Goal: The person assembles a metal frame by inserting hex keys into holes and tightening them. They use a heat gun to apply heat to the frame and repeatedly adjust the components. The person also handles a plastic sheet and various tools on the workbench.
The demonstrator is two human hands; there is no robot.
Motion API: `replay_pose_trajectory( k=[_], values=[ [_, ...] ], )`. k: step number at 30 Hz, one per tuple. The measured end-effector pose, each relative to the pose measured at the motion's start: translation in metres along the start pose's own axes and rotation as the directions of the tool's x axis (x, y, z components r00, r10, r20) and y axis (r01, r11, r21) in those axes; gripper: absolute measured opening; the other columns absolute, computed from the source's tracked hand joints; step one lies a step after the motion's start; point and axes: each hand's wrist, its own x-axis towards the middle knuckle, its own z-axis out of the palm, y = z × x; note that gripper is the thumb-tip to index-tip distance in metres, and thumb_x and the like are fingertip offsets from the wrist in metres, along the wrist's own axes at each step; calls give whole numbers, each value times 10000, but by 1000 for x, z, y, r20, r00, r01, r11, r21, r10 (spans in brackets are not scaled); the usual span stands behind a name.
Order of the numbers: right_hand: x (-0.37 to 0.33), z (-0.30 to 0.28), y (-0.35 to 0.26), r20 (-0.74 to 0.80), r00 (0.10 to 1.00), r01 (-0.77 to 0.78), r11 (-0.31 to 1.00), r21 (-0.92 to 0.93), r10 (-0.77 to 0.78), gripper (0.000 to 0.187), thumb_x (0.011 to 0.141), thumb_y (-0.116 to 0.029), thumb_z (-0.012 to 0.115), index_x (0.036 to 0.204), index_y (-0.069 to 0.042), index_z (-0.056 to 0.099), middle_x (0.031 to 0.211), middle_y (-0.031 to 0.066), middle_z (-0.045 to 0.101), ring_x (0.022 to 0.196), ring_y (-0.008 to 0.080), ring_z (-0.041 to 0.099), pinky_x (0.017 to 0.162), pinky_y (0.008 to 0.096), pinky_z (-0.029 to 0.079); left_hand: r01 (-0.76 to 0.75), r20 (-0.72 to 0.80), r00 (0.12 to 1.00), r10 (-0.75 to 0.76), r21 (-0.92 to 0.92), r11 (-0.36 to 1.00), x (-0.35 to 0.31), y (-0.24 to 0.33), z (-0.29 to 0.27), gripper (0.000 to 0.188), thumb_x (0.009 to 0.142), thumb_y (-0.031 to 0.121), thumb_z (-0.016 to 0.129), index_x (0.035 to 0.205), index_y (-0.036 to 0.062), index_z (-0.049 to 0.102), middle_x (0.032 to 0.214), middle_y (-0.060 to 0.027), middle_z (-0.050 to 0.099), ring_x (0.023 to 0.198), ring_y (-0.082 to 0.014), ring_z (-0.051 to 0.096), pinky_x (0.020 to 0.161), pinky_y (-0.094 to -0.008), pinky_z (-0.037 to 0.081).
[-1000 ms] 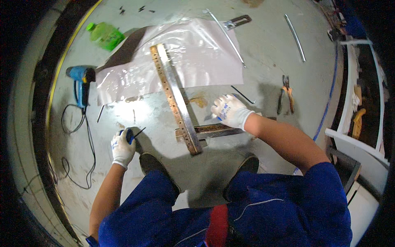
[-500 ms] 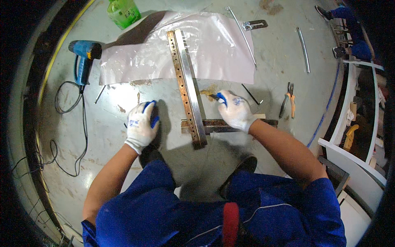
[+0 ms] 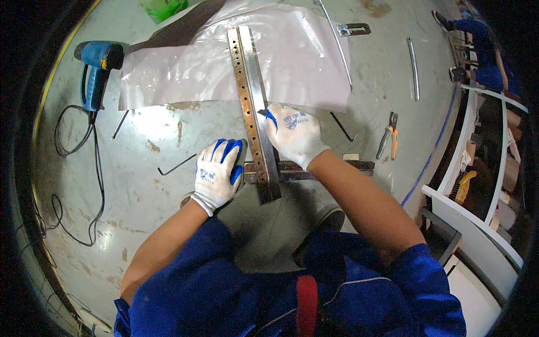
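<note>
A long metal bar [image 3: 251, 106], with a rusty, hole-punched strip along one side and a shiny strip along the other, lies lengthwise before me. Its near end crosses over a shorter dark bar [image 3: 295, 171]. My left hand [image 3: 216, 175], in a white glove with blue palm coating, is beside the long bar's near part, fingers stretched and a little apart, holding nothing visible. My right hand [image 3: 295, 133], gloved alike, is closed at the bar's right edge. A small dark pointed tip [image 3: 262, 112] sticks out from its fingers; the rest of that thing is hidden.
Pale sheeting [image 3: 179, 73] lies under the bar's far end. Around are a blue heat gun [image 3: 100, 56] with its cable, pliers [image 3: 388, 136], hex keys [image 3: 343, 126], a metal tube [image 3: 414, 68] and a slotted bracket [image 3: 353, 29]. White frames [image 3: 471, 224] stand at right; another person's legs [image 3: 477, 50] show beyond.
My right hand has moved left to the long bar's edge with the small pointed thing. My left hand has moved right, closer to the bar, and its fingers have stretched out.
</note>
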Motion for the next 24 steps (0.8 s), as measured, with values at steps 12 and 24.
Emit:
replay_pose_trajectory(
  k=[12, 24],
  values=[
    [28, -23, -36, 275, 958, -30, 984, -178, 79, 286, 998, -298, 524, 1034, -79, 704, 984, 180, 745, 893, 370, 731, 816, 469, 585, -26, 14, 1000, 27, -24, 999, 0, -7, 4, 478, 846, 210, 700, 1309, 109, 635, 1393, -144, 563, 1320, -364, 499, 1102, -516, 383],
    [16, 26, -7, 407, 806, -587, 493, 642, 430, 326, 971, -318, 557, 1036, -38, 711, 986, 210, 735, 915, 360, 719, 855, 445, 545, -41, 7, 999, 41, -26, 999, 2, -7, 6, 528, 815, 201, 727, 1318, 91, 611, 1397, -176, 553, 1309, -401, 493, 1083, -553, 389]
  ],
)
